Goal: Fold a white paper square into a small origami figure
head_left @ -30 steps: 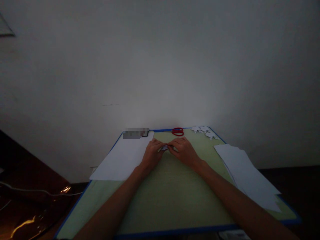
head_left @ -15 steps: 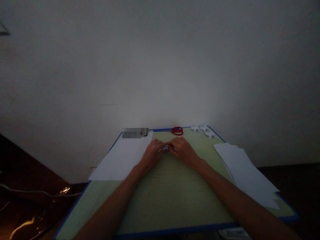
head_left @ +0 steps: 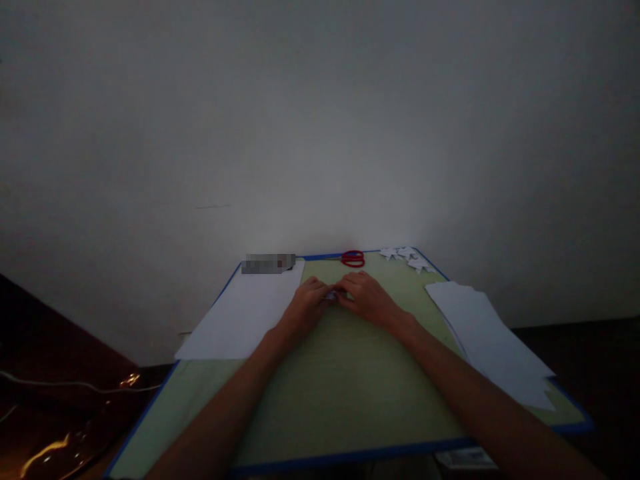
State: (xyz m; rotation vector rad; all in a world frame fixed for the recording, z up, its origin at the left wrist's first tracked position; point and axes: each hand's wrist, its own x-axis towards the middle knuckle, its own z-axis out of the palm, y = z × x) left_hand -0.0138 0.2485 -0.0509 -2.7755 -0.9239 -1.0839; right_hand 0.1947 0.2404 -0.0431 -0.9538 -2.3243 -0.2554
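Observation:
Between my fingertips, over the middle of the green table (head_left: 345, 387), is a small folded piece of white paper (head_left: 330, 295). My left hand (head_left: 307, 303) pinches it from the left, and my right hand (head_left: 365, 297) pinches it from the right. The fingertips of both hands meet around the paper and hide most of it, so its exact shape does not show. Beyond my hands lie red-handled scissors (head_left: 353, 259). Several folded white paper pieces with pointed ends (head_left: 420, 265) sit in the far right corner.
Left of my hands lies a large white sheet (head_left: 235, 320), with a blurred-out object (head_left: 267, 264) at its far end. A stack of white paper (head_left: 493, 343) rests along the right side. The table has a blue edge, and a pale wall (head_left: 320, 133) rises behind it.
The fingers have shifted slightly around the small folded paper, which stays pinched between both hands. The whole view has drifted a little; the other things on the table have not moved.

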